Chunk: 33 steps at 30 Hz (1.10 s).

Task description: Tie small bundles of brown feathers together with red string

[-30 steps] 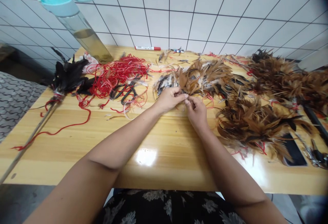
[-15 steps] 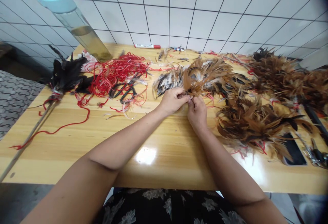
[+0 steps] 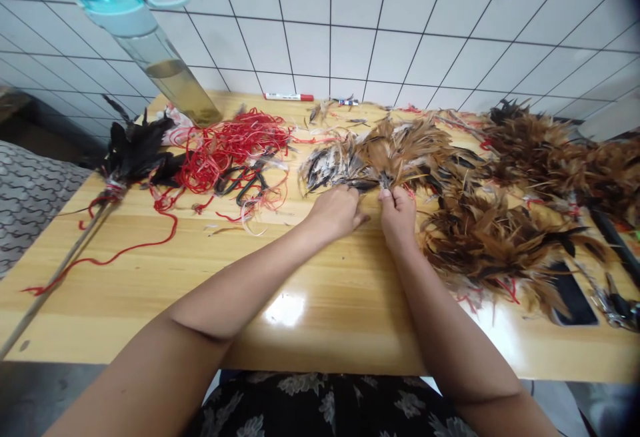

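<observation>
Brown feathers (image 3: 400,157) spread across the centre and right of the tabletop (image 3: 320,330), which fills my view below a white tile wall (image 3: 330,23). I count three loose heaps: one at upper centre, one at upper right, and one at right, with thin red strands caught among them. As far as I can read it from here, these brown feathers are unbound. At the left, a long stick (image 3: 65,253) already carries black feathers (image 3: 133,150) bound on with red cord, and its tail trails across the wood. A large tangle of red cord (image 3: 225,150) sits just right of that bunch, near a tilted water bottle (image 3: 150,47) at upper left.

The centre heap lies directly above my two hands. The right hand (image 3: 399,217) pinches a small tuft of feather bases between thumb and fingers at the heap's lower edge. The left hand (image 3: 337,213), just beside it, is curled, with a dark quill lying at its top; I cannot tell whether it grips anything. Black-handled scissors (image 3: 245,180) lie in the cord, and a red-capped marker (image 3: 287,97) lies at the far edge.
</observation>
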Motion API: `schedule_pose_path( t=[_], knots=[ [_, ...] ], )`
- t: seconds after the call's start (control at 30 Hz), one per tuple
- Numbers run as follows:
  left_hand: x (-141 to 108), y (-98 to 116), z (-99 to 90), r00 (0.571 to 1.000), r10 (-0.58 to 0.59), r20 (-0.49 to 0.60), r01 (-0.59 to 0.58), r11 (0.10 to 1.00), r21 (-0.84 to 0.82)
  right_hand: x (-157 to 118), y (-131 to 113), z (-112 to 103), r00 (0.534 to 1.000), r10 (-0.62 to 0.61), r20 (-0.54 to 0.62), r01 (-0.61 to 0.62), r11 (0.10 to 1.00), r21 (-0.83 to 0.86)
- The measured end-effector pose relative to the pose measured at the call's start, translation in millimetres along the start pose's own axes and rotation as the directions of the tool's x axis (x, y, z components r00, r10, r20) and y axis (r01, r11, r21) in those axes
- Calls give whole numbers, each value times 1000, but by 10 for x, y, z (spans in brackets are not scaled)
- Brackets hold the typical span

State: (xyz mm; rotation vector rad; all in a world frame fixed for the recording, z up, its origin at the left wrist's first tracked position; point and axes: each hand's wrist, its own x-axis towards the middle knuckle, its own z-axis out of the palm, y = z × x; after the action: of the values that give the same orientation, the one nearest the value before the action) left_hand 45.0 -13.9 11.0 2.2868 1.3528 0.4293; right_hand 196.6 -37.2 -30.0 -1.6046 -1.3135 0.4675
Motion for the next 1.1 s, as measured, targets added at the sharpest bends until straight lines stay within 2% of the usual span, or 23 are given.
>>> schedule_pose_path(
  t=[0.17,0.27,0.33,0.43,0.5,0.6,0.67,0.8,0.93,1.1],
  knots=[
    [-11,25,63,997,13,81,-21,995,102,-17,9,13,999,36,-8,-36,999,38],
    [18,-26,36,997,38,73,-43,997,70,-16,9,8,999,53,-11,-52,998,47],
    [44,-60,2,998,65,12,-65,998,-26,-12,11,9,998,61,-16,-60,997,52],
    [90,-88,-40,992,40,-116,-75,944,-322,-9,10,19,998,54,-13,-53,997,49],
    [123,-87,-42,990,-54,-132,-34,813,-581,-12,6,30,999,38,-6,-38,998,42],
    [160,-74,-1,986,-160,-44,45,510,-859,-21,-1,51,1000,19,1,-19,999,33],
    [171,-67,38,984,-175,8,73,365,-928,-28,-4,64,1000,11,6,-11,1000,25],
    [177,-69,93,978,-200,56,102,225,-969,-40,2,91,1000,-24,7,24,1000,20],
    [183,-83,122,973,-226,51,98,202,-974,-48,16,111,999,-42,9,42,999,11],
    [186,-77,146,976,-216,-25,41,293,-955,-56,9,118,998,-58,33,59,998,-14]
  ],
)
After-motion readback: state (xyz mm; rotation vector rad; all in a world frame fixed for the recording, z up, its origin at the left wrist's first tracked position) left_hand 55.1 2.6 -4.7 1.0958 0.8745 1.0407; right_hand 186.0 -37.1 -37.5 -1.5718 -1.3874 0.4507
